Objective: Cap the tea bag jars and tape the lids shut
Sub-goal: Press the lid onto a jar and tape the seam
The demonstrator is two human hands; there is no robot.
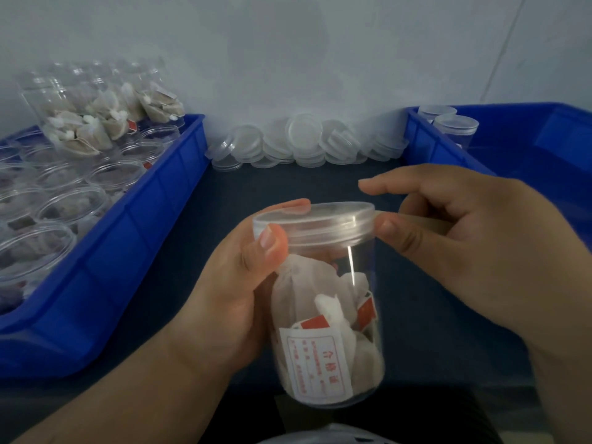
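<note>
- Pale wall [288, 43] behind; dark table [288, 184] in front, with the working gap kept between two bins.
- Left blue bin [134, 238]: open jars [64, 213] of tea bags, uncapped. Judged to be the stock waiting for lids.
- Loose lids [304, 139]: heaped against the wall between the bins, near enough to take.
- Right blue bin [528, 129]: capped jars [455, 126] upright in its far corner. Judged to be the finished side.
- Jar [330, 331]: held up at centre, tilted, with tea bags [320, 299] inside and its lid [314, 219] seated on top.
- Left hand [230, 299]: wrapped round the jar's upper part, thumb on the lid's rim, apparently to steady the jar and hold the lid down.
- Right hand [474, 251]: thumb touching the lid's right edge, forefinger extended above, other fingers curled. It pinches what looks like a tape strip [416, 217] running to the lid's side, judged to be the start of sealing.
</note>
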